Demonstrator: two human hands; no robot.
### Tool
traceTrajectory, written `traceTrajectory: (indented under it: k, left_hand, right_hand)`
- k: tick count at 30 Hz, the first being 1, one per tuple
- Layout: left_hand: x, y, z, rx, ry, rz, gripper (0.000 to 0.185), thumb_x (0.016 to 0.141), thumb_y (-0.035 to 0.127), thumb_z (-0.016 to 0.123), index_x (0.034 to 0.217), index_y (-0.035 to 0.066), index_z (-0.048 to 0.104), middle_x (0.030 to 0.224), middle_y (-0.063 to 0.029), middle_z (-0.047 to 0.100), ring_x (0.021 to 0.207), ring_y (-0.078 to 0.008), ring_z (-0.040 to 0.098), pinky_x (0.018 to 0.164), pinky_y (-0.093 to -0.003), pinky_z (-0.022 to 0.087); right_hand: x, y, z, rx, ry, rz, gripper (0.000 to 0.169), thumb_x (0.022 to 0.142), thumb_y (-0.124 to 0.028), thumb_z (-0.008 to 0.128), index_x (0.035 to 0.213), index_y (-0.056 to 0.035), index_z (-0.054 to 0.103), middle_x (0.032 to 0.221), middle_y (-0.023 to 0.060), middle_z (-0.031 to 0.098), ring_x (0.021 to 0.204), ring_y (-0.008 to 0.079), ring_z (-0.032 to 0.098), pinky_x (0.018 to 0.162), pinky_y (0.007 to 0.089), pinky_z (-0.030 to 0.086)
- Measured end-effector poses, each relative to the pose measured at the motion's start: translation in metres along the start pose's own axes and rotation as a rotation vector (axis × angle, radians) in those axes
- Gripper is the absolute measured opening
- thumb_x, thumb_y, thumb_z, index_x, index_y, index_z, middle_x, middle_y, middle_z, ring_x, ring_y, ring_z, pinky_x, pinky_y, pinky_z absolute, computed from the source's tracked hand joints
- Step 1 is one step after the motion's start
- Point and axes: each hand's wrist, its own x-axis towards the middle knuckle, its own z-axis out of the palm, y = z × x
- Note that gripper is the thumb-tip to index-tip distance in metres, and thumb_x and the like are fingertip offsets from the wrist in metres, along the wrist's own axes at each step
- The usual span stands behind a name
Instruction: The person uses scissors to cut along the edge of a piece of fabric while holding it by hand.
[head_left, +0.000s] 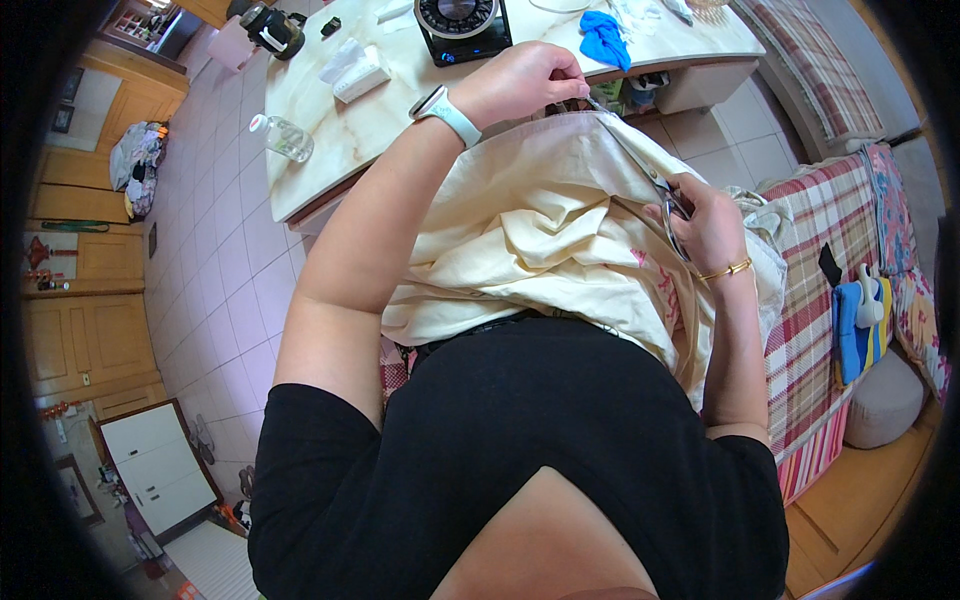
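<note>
A large cream cloth (517, 232) with pink markings lies bunched over my lap. My right hand (709, 221) grips the handles of metal scissors (660, 187), whose blades point up and left along the cloth towards its far edge. At that edge my left hand (525, 79) has thumb and fingers pinched together, apparently on the cloth's border; the fingertips partly hide what is between them. The scissor tips are close to these fingers. A smartwatch (431, 103) with a pale band is on my left wrist, and a gold bracelet (726, 271) on my right.
Beyond the cloth stands a marble-topped table (330, 172) bearing a tissue pack (360, 75), a plastic bottle (281, 138), a black round-topped appliance (461, 30) and a blue cloth (604, 39). To my right is a sofa with a plaid cover (802, 225) and a white handheld device (868, 300).
</note>
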Motion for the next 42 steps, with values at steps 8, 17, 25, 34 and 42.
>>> traceTrajectory:
  k: [8, 17, 25, 34, 42]
  left_hand:
    - [0.012, -0.025, 0.010, -0.056, -0.015, -0.045, 0.029, 0.097, 0.029, 0.071, 0.100, 0.001, 0.074, 0.081, -0.0072, 0.070, 0.074, -0.0156, 0.061, 0.070, -0.0334, 0.051]
    - [0.001, 0.012, 0.000, -0.114, -0.005, -0.027, 0.026, 0.101, 0.024, 0.066, 0.103, -0.002, 0.070, 0.084, -0.0039, 0.068, 0.076, -0.0095, 0.057, 0.071, -0.0277, 0.049]
    - [-0.003, 0.026, -0.002, -0.141, 0.006, 0.024, 0.024, 0.102, 0.022, 0.064, 0.104, -0.002, 0.070, 0.083, -0.0008, 0.066, 0.077, -0.0075, 0.056, 0.071, -0.0262, 0.049]
    - [-0.006, 0.033, -0.001, -0.145, 0.022, 0.045, 0.024, 0.101, 0.020, 0.066, 0.104, -0.003, 0.070, 0.084, -0.0018, 0.066, 0.078, -0.0077, 0.056, 0.073, -0.0264, 0.050]
    - [-0.010, 0.036, -0.002, -0.164, 0.029, 0.082, 0.025, 0.100, 0.022, 0.067, 0.102, -0.003, 0.069, 0.085, -0.0033, 0.068, 0.078, -0.0093, 0.058, 0.074, -0.0273, 0.050]
  right_hand:
    - [-0.001, 0.012, 0.013, 0.054, 0.014, 0.016, 0.044, 0.079, -0.039, 0.086, 0.104, -0.0065, 0.071, 0.079, 0.0136, 0.071, 0.073, 0.0326, 0.070, 0.067, 0.0417, 0.054]
    - [-0.004, 0.022, 0.000, -0.089, 0.188, -0.070, 0.046, 0.079, -0.042, 0.085, 0.107, -0.0081, 0.072, 0.081, 0.0098, 0.072, 0.073, 0.0289, 0.070, 0.066, 0.0397, 0.054]
    - [-0.008, 0.007, -0.016, -0.088, 0.155, -0.097, 0.043, 0.078, -0.036, 0.085, 0.107, -0.0068, 0.072, 0.083, 0.0087, 0.071, 0.071, 0.0260, 0.069, 0.065, 0.0378, 0.054]
    - [-0.006, 0.009, -0.016, -0.091, 0.183, -0.139, 0.039, 0.079, -0.034, 0.085, 0.106, -0.0089, 0.072, 0.083, 0.0081, 0.070, 0.071, 0.0259, 0.069, 0.064, 0.0394, 0.053]
    - [0.003, 0.006, -0.030, -0.058, 0.080, -0.154, 0.038, 0.078, -0.029, 0.086, 0.108, -0.0100, 0.073, 0.084, 0.0095, 0.071, 0.072, 0.0269, 0.069, 0.066, 0.0386, 0.054]
